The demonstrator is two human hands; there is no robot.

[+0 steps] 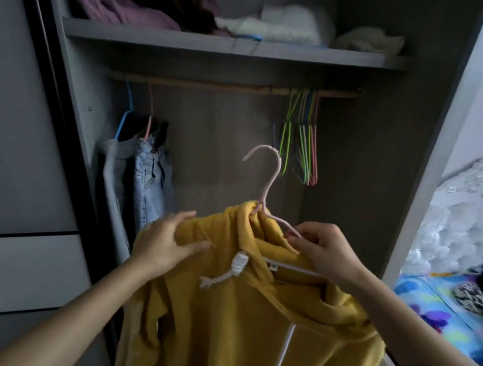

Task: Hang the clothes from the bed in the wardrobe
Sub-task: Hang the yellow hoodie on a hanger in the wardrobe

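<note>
A yellow hoodie (246,321) is held up in front of the open wardrobe, below the wooden rail (216,85) and not hung on it. A pink hanger (267,186) sits partly inside the hoodie's neck, and its hook stands free below the rail, well short of it. The left hand (164,243) grips the hoodie's shoulder fabric, with fingers and thumb curled around the cloth. The right hand (326,252) pinches the hanger's sloping arm at the collar, fingers closed on the wire and the fabric under it. A bunch of empty coloured hangers (304,142) hangs from the rail towards its right end. Two denim garments (149,176) hang from its left end. Above the rail, a shelf (221,45) carries folded purple, dark and white clothes. Below and far right of the rail, outside the wardrobe, a bed (443,317) with a patterned cover holds more clothing.
</note>
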